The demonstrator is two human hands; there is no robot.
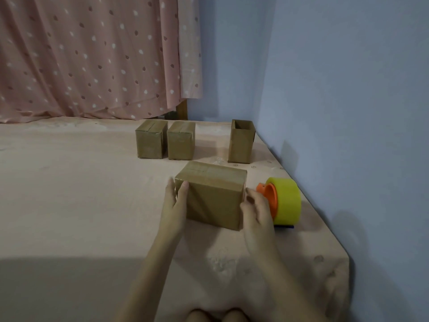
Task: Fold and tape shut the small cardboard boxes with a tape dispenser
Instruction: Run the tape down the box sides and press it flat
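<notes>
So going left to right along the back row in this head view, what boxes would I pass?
Taped box → second taped box → open box, which stands upright by the wall.

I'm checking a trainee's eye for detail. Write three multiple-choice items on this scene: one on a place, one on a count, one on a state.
1. Where is the tape dispenser?
A. Right of the held box
B. Behind the curtain
C. On top of a box

2. How many cardboard boxes are in view?
A. Two
B. Four
C. Six

3. What state is the far right box in?
A. Crushed flat
B. Taped shut
C. Open at the top

Key: 1 A, it lies beside the right hand, right of the held box. 2 B, two closed boxes at the back, the open one, and the one between the left hand and the right. 3 C, its dark inside shows.
</notes>
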